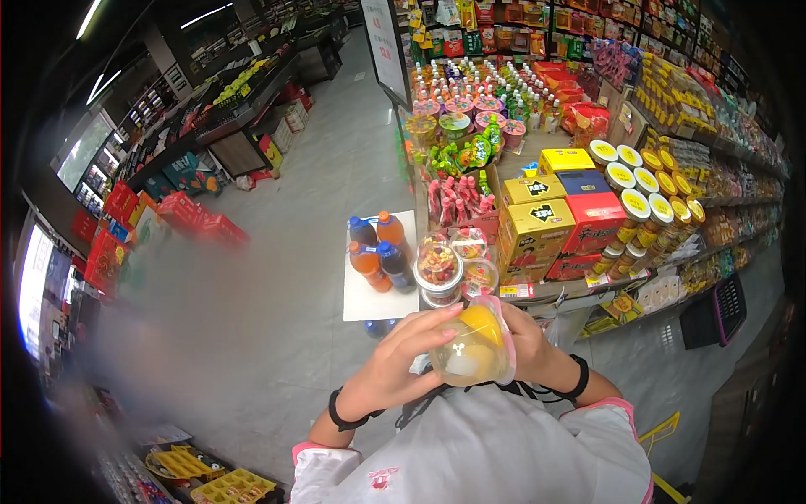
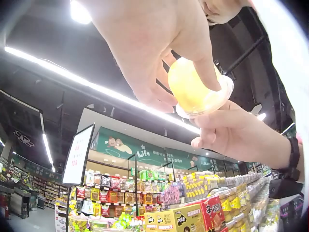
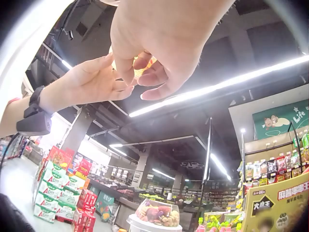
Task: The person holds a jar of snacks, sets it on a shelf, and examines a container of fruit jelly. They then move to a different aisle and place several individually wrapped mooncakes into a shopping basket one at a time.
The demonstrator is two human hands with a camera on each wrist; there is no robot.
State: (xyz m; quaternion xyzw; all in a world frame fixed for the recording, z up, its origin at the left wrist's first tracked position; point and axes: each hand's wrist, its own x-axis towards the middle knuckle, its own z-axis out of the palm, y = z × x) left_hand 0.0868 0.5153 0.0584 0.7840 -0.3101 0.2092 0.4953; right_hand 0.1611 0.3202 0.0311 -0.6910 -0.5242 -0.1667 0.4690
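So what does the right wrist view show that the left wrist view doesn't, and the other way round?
Right wrist only: the stacked green-and-white cartons and a clear-domed cup of nuts.

Left wrist only: the red box beside the yellow boxed goods, and the jars to its right.

Both: the left hand and right hand at the cup with yellow contents, yellow boxed goods, and the green "Life" wall sign.
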